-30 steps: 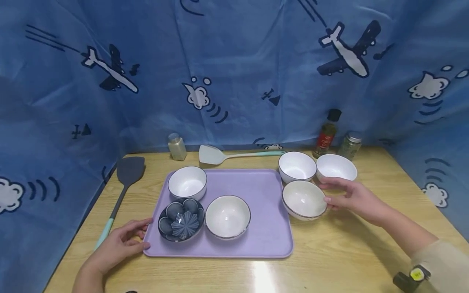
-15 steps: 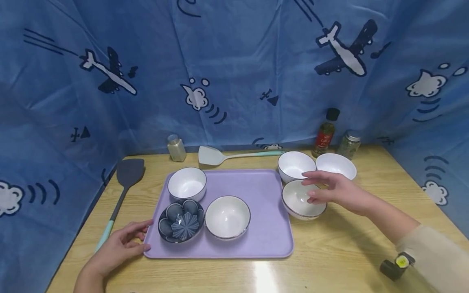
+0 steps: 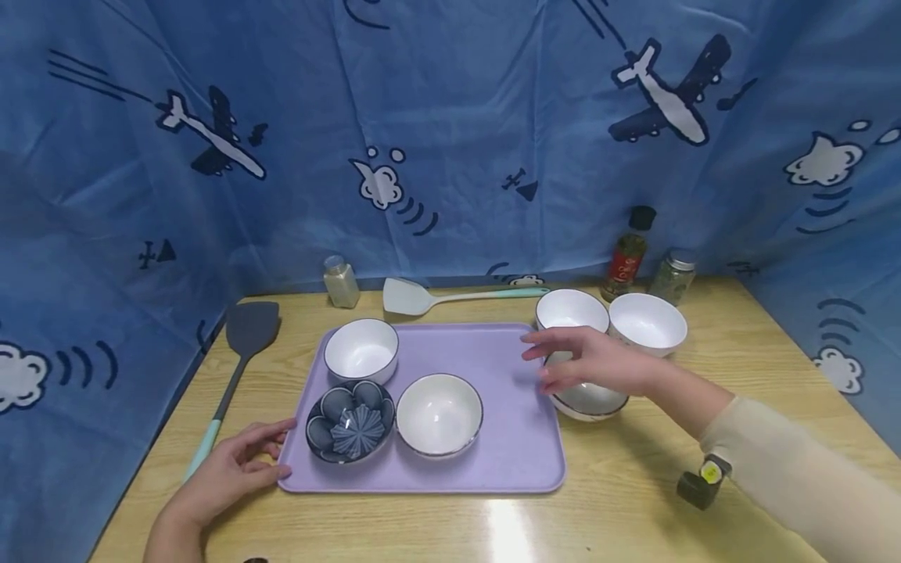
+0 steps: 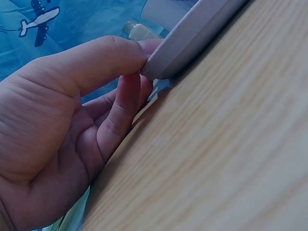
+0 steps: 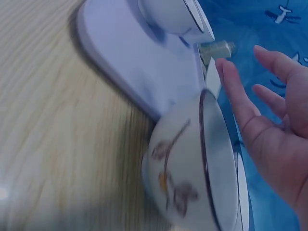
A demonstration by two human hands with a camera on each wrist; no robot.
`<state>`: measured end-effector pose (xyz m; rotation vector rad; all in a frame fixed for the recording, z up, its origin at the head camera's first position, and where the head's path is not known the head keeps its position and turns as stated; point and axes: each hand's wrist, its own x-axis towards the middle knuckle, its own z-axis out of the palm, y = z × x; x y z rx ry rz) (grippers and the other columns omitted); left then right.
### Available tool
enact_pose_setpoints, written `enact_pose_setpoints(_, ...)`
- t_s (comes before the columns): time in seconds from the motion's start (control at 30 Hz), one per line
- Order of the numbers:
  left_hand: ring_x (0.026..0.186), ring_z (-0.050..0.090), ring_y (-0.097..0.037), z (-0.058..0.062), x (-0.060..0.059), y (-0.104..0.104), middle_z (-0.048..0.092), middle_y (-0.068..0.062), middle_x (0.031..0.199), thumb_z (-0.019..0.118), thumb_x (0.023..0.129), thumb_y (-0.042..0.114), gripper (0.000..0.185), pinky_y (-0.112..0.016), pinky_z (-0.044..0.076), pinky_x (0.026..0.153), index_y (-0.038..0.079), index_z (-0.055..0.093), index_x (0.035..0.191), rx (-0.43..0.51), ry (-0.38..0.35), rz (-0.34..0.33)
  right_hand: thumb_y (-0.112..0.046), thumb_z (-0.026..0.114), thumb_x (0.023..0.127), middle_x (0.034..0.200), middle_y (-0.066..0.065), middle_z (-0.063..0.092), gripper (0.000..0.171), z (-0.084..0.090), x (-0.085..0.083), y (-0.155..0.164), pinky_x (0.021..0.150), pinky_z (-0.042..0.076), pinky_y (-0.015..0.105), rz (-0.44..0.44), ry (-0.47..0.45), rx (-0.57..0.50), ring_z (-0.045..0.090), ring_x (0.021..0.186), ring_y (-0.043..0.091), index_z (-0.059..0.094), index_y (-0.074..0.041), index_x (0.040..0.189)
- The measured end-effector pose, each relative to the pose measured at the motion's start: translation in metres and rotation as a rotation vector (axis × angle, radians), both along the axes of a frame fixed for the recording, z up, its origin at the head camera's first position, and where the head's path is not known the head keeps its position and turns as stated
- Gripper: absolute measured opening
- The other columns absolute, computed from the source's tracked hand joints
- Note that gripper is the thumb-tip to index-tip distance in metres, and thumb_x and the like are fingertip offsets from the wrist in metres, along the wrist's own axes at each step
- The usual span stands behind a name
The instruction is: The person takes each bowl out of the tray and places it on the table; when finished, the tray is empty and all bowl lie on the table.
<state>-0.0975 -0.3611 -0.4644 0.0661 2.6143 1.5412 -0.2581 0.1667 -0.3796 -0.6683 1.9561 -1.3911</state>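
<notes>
Table (image 3: pixel 394 532): wood-grained | curtain (image 3: pixel 450 94): blue, plane-printed | left grip (image 3: pixel 225 473): pinching tray (image 3: pixel 510 407) | right grip (image 3: pixel 594 361): released, above bowl (image 3: pixel 590 403)

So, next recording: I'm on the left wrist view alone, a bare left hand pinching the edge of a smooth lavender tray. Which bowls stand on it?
Observer: Three on the lavender tray: a deep white bowl, a dark blue petal-patterned bowl and a glossy cream bowl.

Operator: And where's the other hand?

Observer: The bare right hand is above a second cream bowl with brown sprigs, at the tray's right edge, holding nothing.
</notes>
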Motion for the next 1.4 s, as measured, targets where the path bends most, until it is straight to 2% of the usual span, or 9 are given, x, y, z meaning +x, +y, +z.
enact_pose_setpoints(0.37, 0.097, 0.057, -0.005, 0.002, 0.0, 0.0, 0.055, -0.014, 0.122, 0.081, 0.084, 0.018, 0.064, -0.021, 0.053, 0.077, 0.007, 0.055, 0.141, -0.008, -0.032, 0.017, -0.012, 0.069, 0.094, 0.149, 0.03, 0.042, 0.067, -0.005, -0.008, -0.052, 0.093, 0.055, 0.045, 0.073, -0.153, -0.07, 0.07, 0.106, 0.031, 0.036, -0.006, 0.153)
enact_pose_setpoints(0.63, 0.096, 0.058, -0.005, 0.001, -0.001, -0.002, 0.056, -0.013, 0.122, 0.082, 0.083, 0.019, 0.065, -0.021, 0.053, 0.078, 0.007, 0.056, 0.141, -0.021, -0.024, 0.021, -0.012, 0.067, 0.094, 0.144, 0.027, 0.047, 0.071, -0.015, 0.0, -0.075, 0.09, 0.056, 0.045, 0.129, -0.208, -0.029, 0.071, 0.1, 0.03, 0.031, -0.003, 0.155)
enact_pose_setpoints(0.9, 0.096, 0.059, -0.004, -0.002, 0.0, -0.002, 0.056, -0.014, 0.121, 0.082, 0.082, 0.016, 0.065, -0.021, 0.054, 0.078, 0.005, 0.056, 0.14, -0.004, 0.005, 0.005, -0.012, 0.069, 0.093, 0.139, 0.026, 0.047, 0.072, -0.029, 0.009, -0.089, 0.083, 0.059, 0.044, 0.12, -0.248, -0.015, 0.073, 0.086, 0.029, 0.033, -0.012, 0.155)
enact_pose_setpoints(1.13, 0.097, 0.058, -0.004, 0.001, -0.002, -0.002, 0.056, -0.013, 0.123, 0.082, 0.083, 0.02, 0.066, -0.021, 0.053, 0.078, 0.008, 0.054, 0.142, -0.02, -0.042, 0.027, -0.008, 0.065, 0.095, 0.13, 0.024, 0.049, 0.071, -0.035, 0.015, -0.095, 0.082, 0.059, 0.046, 0.151, -0.293, -0.052, 0.073, 0.083, 0.031, 0.03, -0.019, 0.156)
enact_pose_setpoints(1.27, 0.097, 0.058, -0.005, 0.002, -0.003, -0.003, 0.056, -0.012, 0.123, 0.081, 0.083, 0.02, 0.066, -0.02, 0.052, 0.078, 0.009, 0.055, 0.142, -0.026, -0.041, 0.027, -0.004, 0.062, 0.095, 0.137, 0.025, 0.042, 0.074, -0.037, 0.017, -0.096, 0.084, 0.059, 0.045, 0.148, -0.34, -0.072, 0.072, 0.086, 0.032, 0.026, -0.023, 0.157)
enact_pose_setpoints(1.4, 0.096, 0.058, -0.005, 0.001, -0.001, -0.002, 0.056, -0.013, 0.121, 0.081, 0.083, 0.017, 0.064, -0.021, 0.053, 0.077, 0.007, 0.056, 0.141, -0.002, -0.016, 0.012, -0.001, 0.059, 0.095, 0.141, 0.027, 0.038, 0.075, -0.039, 0.02, -0.096, 0.083, 0.059, 0.044, 0.131, -0.347, -0.082, 0.072, 0.087, 0.032, 0.026, -0.024, 0.158)
